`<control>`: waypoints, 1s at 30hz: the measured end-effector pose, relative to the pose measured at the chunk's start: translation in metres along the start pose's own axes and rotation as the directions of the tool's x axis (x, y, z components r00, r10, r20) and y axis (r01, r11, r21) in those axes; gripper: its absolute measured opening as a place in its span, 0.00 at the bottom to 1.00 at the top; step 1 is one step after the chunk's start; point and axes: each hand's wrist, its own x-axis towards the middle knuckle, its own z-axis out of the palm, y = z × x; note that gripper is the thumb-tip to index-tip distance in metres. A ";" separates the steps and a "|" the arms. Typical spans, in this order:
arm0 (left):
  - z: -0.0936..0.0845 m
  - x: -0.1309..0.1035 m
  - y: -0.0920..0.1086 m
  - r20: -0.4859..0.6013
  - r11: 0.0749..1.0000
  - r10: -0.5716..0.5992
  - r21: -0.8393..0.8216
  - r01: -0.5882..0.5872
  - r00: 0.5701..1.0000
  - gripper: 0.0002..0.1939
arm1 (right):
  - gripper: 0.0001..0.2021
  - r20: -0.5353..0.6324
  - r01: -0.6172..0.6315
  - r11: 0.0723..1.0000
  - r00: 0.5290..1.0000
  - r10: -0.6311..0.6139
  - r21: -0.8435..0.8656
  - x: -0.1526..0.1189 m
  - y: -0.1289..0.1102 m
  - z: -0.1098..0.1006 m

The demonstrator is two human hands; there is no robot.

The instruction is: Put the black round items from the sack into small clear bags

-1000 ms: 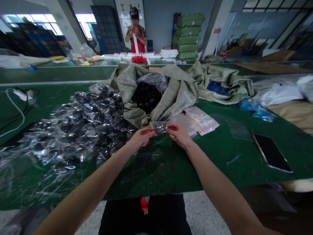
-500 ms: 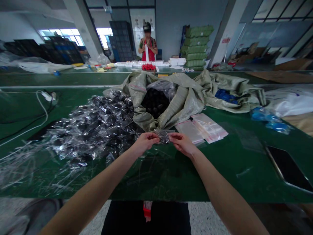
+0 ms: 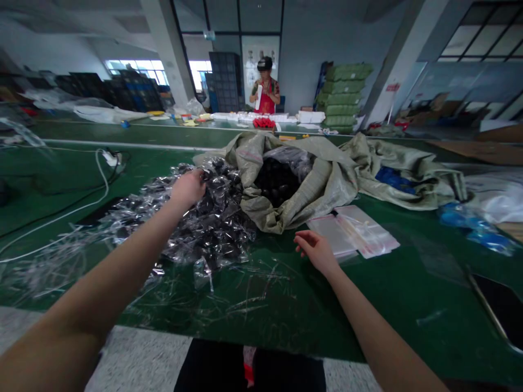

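My left hand (image 3: 189, 189) reaches over the pile of black items in clear plastic wrappers (image 3: 212, 228); its fingertips are bent down at the top of the pile, and whatever they hold is hidden. My right hand (image 3: 316, 249) hovers above the green table (image 3: 294, 305) with loosely curled fingers and nothing in them, just left of the stacked clear plastic bags (image 3: 363, 231). Between and beyond the hands lies an open woven sack (image 3: 261, 209) with dark round items (image 3: 278, 182) inside.
A second sack (image 3: 433, 190) with blue material lies at the right, near blue wrapped items (image 3: 478, 223) and a phone (image 3: 498, 305). A white cable (image 3: 107, 188) runs along the left. Across the table stands a person in red (image 3: 266, 100).
My hands have come apart. The left one moved left and forward onto the pile, and the wrapped item is no longer between them. The right one let go. The view has shifted.
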 end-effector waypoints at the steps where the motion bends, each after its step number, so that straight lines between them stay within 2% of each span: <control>1: 0.001 0.004 0.000 0.033 1.000 0.018 0.024 -0.018 0.999 0.19 | 0.15 0.000 0.034 0.997 0.999 -0.034 -0.063 0.002 -0.005 0.002; 4: 0.000 0.006 0.012 0.067 0.992 0.067 0.103 -0.073 0.996 0.17 | 0.11 -0.002 0.158 0.949 0.986 -0.165 -0.273 0.016 -0.027 0.010; 7: 0.000 -0.006 0.030 0.054 0.987 0.126 0.097 -0.131 0.991 0.19 | 0.08 0.007 0.269 0.846 0.954 -0.300 -0.460 0.045 -0.051 0.022; 9: 0.003 -0.019 0.041 0.044 0.983 0.183 -0.027 -0.182 0.982 0.19 | 0.06 0.025 0.312 0.796 0.936 -0.351 -0.519 0.064 -0.063 0.034; 11: 0.008 -0.035 0.051 0.060 0.930 0.236 -0.302 -0.208 0.970 0.19 | 0.06 0.039 0.335 0.785 0.928 -0.370 -0.521 0.076 -0.072 0.051; 12: 0.010 -0.044 0.055 0.094 0.856 0.238 -0.491 -0.163 0.967 0.21 | 0.06 0.051 0.347 0.796 0.927 -0.373 -0.496 0.078 -0.075 0.061; 13: 0.012 -0.053 0.059 0.157 0.730 0.222 -0.681 -0.057 0.962 0.25 | 0.07 0.061 0.358 0.815 0.926 -0.372 -0.457 0.077 -0.078 0.072; 14: 0.013 -0.062 0.062 0.240 0.544 0.211 -0.834 0.090 0.948 0.29 | 0.07 0.062 0.363 0.838 0.927 -0.371 -0.407 0.073 -0.079 0.083; 15: 0.013 -0.072 0.065 0.323 0.323 0.214 -0.914 0.245 0.922 0.34 | 0.08 0.059 0.362 0.863 0.929 -0.365 -0.352 0.067 -0.080 0.094; 16: 0.013 -0.081 0.067 0.392 0.114 0.236 -0.920 0.376 0.889 0.38 | 0.09 0.064 0.353 0.889 0.934 -0.351 -0.290 0.060 -0.081 0.105; 17: 0.012 -0.090 0.069 0.439 -0.056 0.258 -0.883 0.467 0.861 0.40 | 0.09 0.066 0.342 0.910 0.940 -0.336 -0.236 0.053 -0.082 0.116; 18: 0.010 -0.098 0.070 0.469 -0.181 0.271 -0.833 0.524 0.840 0.42 | 0.10 0.064 0.333 0.919 0.943 -0.327 -0.209 0.046 -0.082 0.125; 19: 0.008 -0.105 0.071 0.492 -0.264 0.273 -0.788 0.556 0.826 0.43 | 0.12 0.057 0.329 0.920 0.944 -0.325 -0.211 0.039 -0.083 0.134; 22: 0.005 -0.120 0.072 0.538 -0.363 0.224 -0.728 0.582 0.813 0.43 | 0.15 0.046 0.352 0.896 0.935 -0.353 -0.270 0.023 -0.087 0.156; 25: 0.004 -0.129 0.071 0.541 -0.393 0.195 -0.721 0.571 0.818 0.42 | 0.06 0.066 0.391 0.863 0.918 -0.391 -0.320 0.014 -0.091 0.170; 26: 0.004 -0.131 0.070 0.535 -0.401 0.203 -0.719 0.568 0.820 0.41 | 0.04 0.085 0.408 0.846 0.911 -0.404 -0.343 0.012 -0.092 0.172; 28: 0.002 -0.136 0.066 0.519 -0.409 0.231 -0.716 0.566 0.823 0.41 | 0.06 0.134 0.439 0.796 0.896 -0.424 -0.416 0.010 -0.091 0.171; 30: -0.002 -0.140 0.060 0.502 -0.404 0.254 -0.722 0.562 0.827 0.41 | 0.08 0.136 0.426 0.748 0.898 -0.419 -0.509 0.009 -0.088 0.164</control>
